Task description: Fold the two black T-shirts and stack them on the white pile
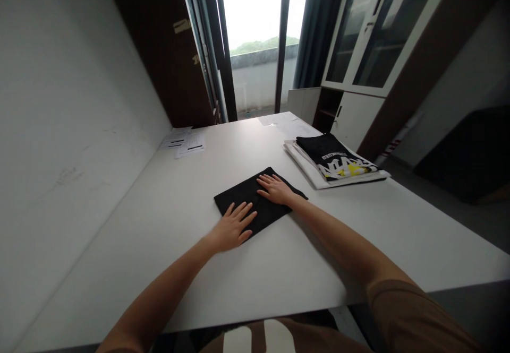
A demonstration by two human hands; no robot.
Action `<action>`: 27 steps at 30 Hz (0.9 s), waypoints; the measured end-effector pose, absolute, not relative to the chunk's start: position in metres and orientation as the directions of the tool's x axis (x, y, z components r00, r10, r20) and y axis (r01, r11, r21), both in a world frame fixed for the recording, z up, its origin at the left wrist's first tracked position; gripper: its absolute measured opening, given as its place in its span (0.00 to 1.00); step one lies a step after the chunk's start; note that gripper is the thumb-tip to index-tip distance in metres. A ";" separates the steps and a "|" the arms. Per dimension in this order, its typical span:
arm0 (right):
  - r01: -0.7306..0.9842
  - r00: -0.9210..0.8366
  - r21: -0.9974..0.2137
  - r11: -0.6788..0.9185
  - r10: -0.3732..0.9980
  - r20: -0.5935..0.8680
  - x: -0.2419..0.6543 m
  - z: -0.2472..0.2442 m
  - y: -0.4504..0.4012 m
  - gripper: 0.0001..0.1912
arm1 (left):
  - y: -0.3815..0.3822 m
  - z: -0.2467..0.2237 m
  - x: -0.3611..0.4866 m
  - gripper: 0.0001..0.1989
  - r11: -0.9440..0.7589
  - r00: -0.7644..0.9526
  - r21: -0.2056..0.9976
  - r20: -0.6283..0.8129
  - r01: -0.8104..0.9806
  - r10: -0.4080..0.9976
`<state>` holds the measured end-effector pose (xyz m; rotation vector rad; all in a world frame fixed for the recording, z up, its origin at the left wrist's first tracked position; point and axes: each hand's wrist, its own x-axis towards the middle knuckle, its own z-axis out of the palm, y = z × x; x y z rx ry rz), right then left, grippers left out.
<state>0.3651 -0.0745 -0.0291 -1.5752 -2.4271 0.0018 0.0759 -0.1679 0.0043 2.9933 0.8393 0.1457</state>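
A black piece of cloth (pixel 261 212), folded into a flat rectangle, lies on the white table (pixel 223 284) in front of me. It looks like a folded garment, though its kind cannot be made out. My left hand (pixel 233 228) rests flat on its near left part with the fingers spread. Toward its far right side, my right hand (pixel 275 189) lies palm down with the fingers stretched out. Both hands touch the cloth from above and hold nothing.
Right of the cloth is a stack of folded shirts (pixel 330 156), the top one black with white and yellow print. Papers (pixel 190 143) lie at the far left by the wall (pixel 79 146). A cabinet (pixel 360 114) stands beyond the right edge, and a glass door (pixel 255 71) is behind the table.
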 end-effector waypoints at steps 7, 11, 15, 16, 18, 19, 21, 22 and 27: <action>0.853 -0.469 -0.149 0.500 0.860 0.201 0.352 -0.024 -0.085 0.33 | -0.190 0.023 0.089 0.31 -0.935 0.950 0.188 0.027 0.300 0.311; 0.739 -0.612 -0.227 0.635 0.773 0.167 0.350 -0.014 -0.091 0.33 | -0.191 0.029 0.090 0.30 -0.934 0.963 0.293 0.113 0.202 0.244; 0.662 -0.681 -0.270 0.699 0.711 0.174 0.353 -0.011 -0.090 0.35 | -0.182 0.024 0.086 0.26 -0.899 0.906 0.292 0.176 0.325 0.384; 0.659 -0.683 -0.269 0.702 0.709 0.178 0.355 -0.011 -0.089 0.35 | -0.180 0.022 0.085 0.26 -0.889 0.894 0.274 0.159 0.368 0.419; 0.686 -0.659 -0.251 0.683 0.730 0.182 0.360 -0.013 -0.084 0.34 | -0.178 0.018 0.085 0.28 -0.872 0.881 0.234 0.106 0.429 0.462; 0.721 -0.626 -0.234 0.652 0.758 0.185 0.362 -0.014 -0.083 0.33 | -0.178 0.017 0.085 0.30 -0.868 0.878 0.219 0.082 0.445 0.471; 0.825 -0.495 -0.186 0.534 0.841 0.218 0.365 -0.016 -0.082 0.30 | -0.178 0.015 0.085 0.33 -0.866 0.878 0.206 0.054 0.456 0.476; 0.872 -0.418 -0.161 0.462 0.874 0.248 0.366 -0.017 -0.084 0.30 | -0.178 0.014 0.085 0.33 -0.866 0.879 0.206 0.050 0.456 0.475; 0.811 -0.532 -0.149 0.566 0.819 0.216 0.351 -0.019 -0.102 0.29 | -0.176 0.011 0.085 0.32 -0.853 0.866 0.208 0.052 0.478 0.498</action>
